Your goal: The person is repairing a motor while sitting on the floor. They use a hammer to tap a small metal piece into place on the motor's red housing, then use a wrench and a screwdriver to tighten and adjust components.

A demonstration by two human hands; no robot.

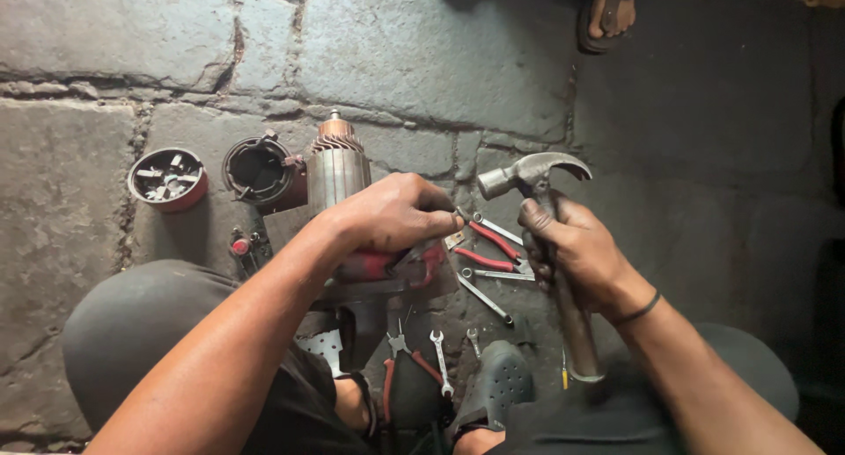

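person squats over a stone floor (493, 59), mid-frame. left hand (392, 213) is clamped over the red tool body (387, 266) at centre, fingertips pinching something small at its right edge, too small to tell what. a motor rotor (337, 169) sticks up and away from that body, just above the hand: ribbed steel drum, copper-coloured winding end and a short shaft on top. right hand (572, 253) is wrapped tight round the claw hammer (535, 178) shaft, right of centre, head raised and turned toward the left hand, not touching anything. looks like the step in hand is a hold-and-strike on the motor part; the next move would call for a short controlled tap with the left fingers kept out of the line. round black housing ring (257, 169) lies left of the rotor, touching it or nearly so; a red dish of small metal parts (167, 178) sits further left. red-handled pliers (488, 248) and a spanner (482, 297) lie between the hands, more small spanners (437, 358) lower centre by a grey perforated shoe (497, 380). floor is rough, cracked, dusty slabs. another person's sandalled foot (607, 15) at the top edge.
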